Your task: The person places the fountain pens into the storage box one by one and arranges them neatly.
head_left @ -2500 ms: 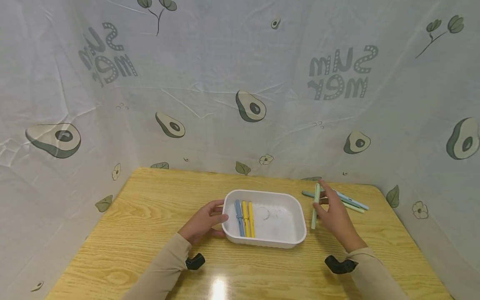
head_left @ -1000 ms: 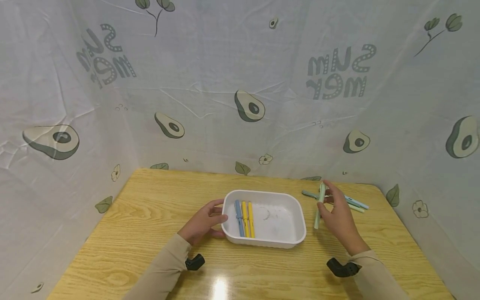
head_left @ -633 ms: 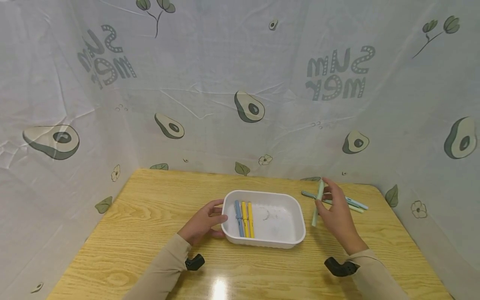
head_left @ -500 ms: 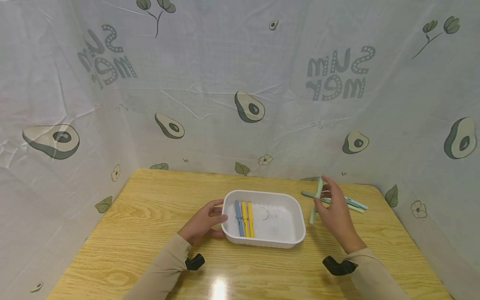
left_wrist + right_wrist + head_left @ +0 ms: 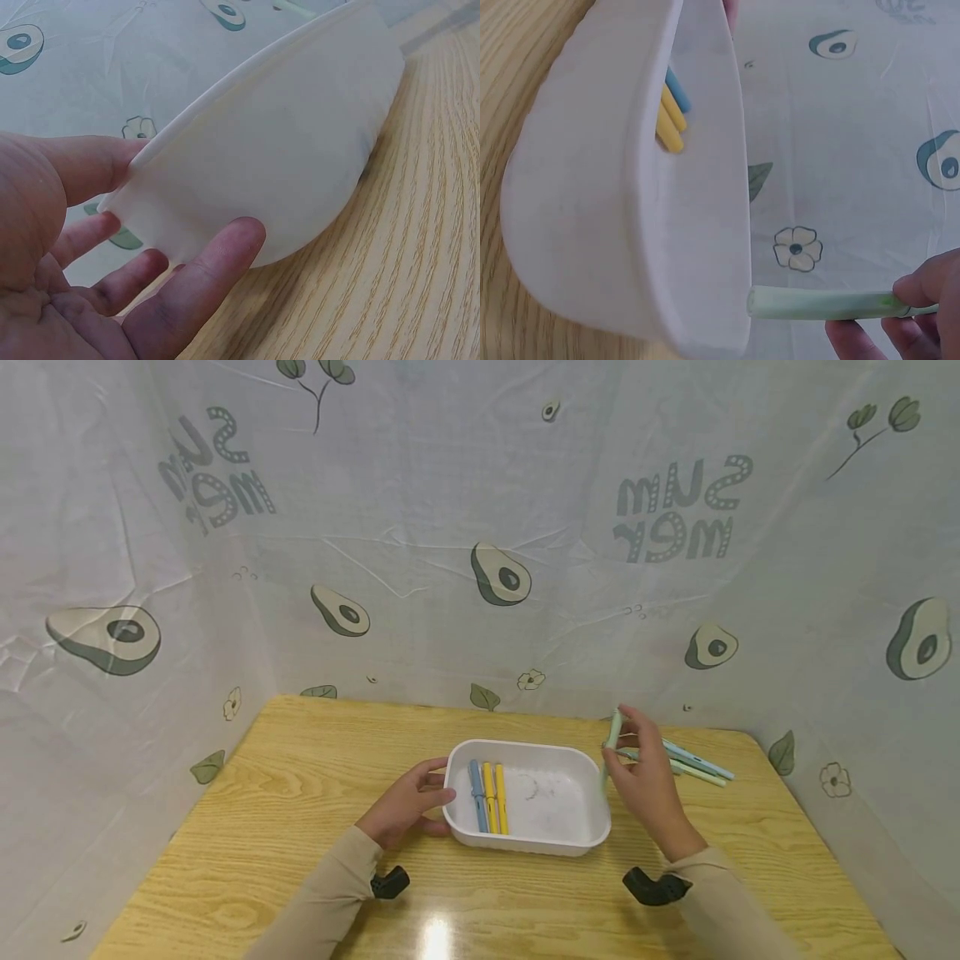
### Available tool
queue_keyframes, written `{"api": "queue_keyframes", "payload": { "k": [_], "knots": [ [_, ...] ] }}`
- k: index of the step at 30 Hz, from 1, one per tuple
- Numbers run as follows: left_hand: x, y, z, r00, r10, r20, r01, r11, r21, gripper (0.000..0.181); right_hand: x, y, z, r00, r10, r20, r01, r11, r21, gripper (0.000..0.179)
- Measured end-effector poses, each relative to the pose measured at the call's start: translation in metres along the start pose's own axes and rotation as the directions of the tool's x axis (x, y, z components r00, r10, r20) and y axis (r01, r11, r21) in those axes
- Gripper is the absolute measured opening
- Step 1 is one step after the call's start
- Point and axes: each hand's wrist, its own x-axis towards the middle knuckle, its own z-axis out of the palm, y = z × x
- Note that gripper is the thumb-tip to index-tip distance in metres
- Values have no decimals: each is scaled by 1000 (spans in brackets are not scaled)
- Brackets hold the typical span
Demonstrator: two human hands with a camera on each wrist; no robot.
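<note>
A white plastic tray (image 5: pixel 558 806) stands mid-table with one blue pen (image 5: pixel 478 795) and two yellow pens (image 5: pixel 491 800) side by side at its left end. My left hand (image 5: pixel 405 803) grips the tray's left end, thumb over the rim and fingers along the outer wall, as the left wrist view also shows. Between thumb and fingertips my right hand (image 5: pixel 647 781) pinches a pale green pen (image 5: pixel 614 728), tilted at the tray's right rim. In the right wrist view, this pen's free end (image 5: pixel 761 302) appears beside the tray's edge.
Behind the right hand lie several loose pens on the wooden table (image 5: pixel 337 727), among them a light blue pen (image 5: pixel 697 758) and a light green pen (image 5: pixel 705 775). A patterned white cloth (image 5: pixel 420 610) hangs around the table's back and sides.
My right hand has carried the pale green pen leftward, from above the loose pens to the tray's right rim. The left hand and the tray have stayed put.
</note>
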Motion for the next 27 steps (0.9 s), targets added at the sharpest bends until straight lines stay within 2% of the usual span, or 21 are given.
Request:
{"api": "queue_keyframes", "payload": {
  "k": [12,16,22,27],
  "knots": [
    [1,-1,0,1000,-9,-7,9,1000,-10,68,3,-14,31,997,41,69,-46,997,68,68],
    [1,-2,-1,1000,-14,-15,14,1000,-7,66,3,-17,43,988,98,120,-111,988,106,69],
    [1,-1,1,1000,-10,-18,10,1000,-4,65,5,-20,63,952,214,217,-248,958,142,73],
    [1,-1,1,1000,-9,-17,9,1000,-6,66,6,-19,78,910,292,295,-348,924,160,73]
  ]
}}
